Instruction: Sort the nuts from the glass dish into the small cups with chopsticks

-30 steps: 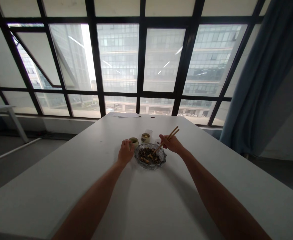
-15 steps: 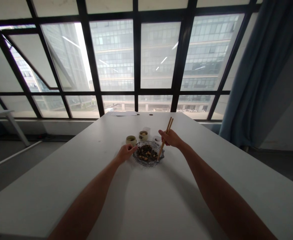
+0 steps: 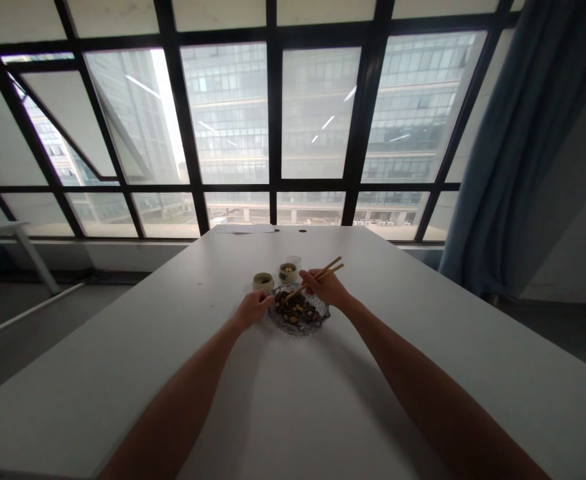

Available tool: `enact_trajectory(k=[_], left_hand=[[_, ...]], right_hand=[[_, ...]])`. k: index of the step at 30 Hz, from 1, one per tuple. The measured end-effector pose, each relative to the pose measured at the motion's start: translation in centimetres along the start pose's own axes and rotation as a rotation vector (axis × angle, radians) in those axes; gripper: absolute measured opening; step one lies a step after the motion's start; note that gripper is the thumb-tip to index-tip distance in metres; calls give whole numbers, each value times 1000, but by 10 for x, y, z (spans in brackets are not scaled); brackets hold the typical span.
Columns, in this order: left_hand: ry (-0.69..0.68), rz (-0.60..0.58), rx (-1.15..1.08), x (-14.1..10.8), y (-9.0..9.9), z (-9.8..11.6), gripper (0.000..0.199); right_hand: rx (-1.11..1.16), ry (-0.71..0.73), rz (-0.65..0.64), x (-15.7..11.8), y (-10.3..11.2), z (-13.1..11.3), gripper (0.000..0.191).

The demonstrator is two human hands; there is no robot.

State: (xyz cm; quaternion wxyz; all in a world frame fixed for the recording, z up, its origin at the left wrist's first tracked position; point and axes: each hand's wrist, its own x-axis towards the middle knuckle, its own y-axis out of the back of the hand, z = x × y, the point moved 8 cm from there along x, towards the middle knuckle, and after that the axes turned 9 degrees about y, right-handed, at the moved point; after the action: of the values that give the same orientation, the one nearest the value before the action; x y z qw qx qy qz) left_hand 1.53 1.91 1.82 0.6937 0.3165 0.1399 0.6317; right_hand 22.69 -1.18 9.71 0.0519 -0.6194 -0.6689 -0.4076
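A clear glass bowl (image 3: 323, 321) with a wavy rim holds a dark, leafy-looking mix with pale yellowish pieces (image 3: 297, 309). At its left rim my left hand (image 3: 255, 307) is closed, thumb and fingers pinching the edge. My right hand (image 3: 325, 287) grips a pair of wooden chopsticks (image 3: 329, 269) above the right back of the bowl. Their tips reach down leftward into the mix. Just behind the bowl stand two small pale cups: a left cup (image 3: 263, 282) with a dark inside, and a right cup (image 3: 287, 272) with light pieces in it.
A clear plastic piece (image 3: 295, 261) stands behind the right cup. White paper (image 3: 245, 229) lies at the far edge of the white table (image 3: 293, 400). Beyond are black-framed windows (image 3: 273, 120), with a blue curtain (image 3: 503, 153) at right and another table (image 3: 3, 230) at left.
My right hand has moved left and slightly down, and the chopsticks have tilted from steep to nearly flat. Their tips went from the bowl's right side to its left back. My left hand stays at the rim.
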Motion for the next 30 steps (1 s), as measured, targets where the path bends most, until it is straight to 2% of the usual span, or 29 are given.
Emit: enact_trajectory(k=[3,6,15,21,30], left_hand=[[-2,-4,11,1,-1,0,30],[-11,0,20,1,-1,2,31],[-34,4,32,1,-1,3,32],[-34,5,33,1,-1,2,32],[-16,15,21,1,0,3,30]], right_hand=[[-14,-7,88,0,14,-2,66],[-60,10,108,0,18,-6,66],[-138,104,-56,-3,1,-12,56],[-159,146,-74,-4,3,-20,55],[-145,174,-138,-6,-7,-26,52]])
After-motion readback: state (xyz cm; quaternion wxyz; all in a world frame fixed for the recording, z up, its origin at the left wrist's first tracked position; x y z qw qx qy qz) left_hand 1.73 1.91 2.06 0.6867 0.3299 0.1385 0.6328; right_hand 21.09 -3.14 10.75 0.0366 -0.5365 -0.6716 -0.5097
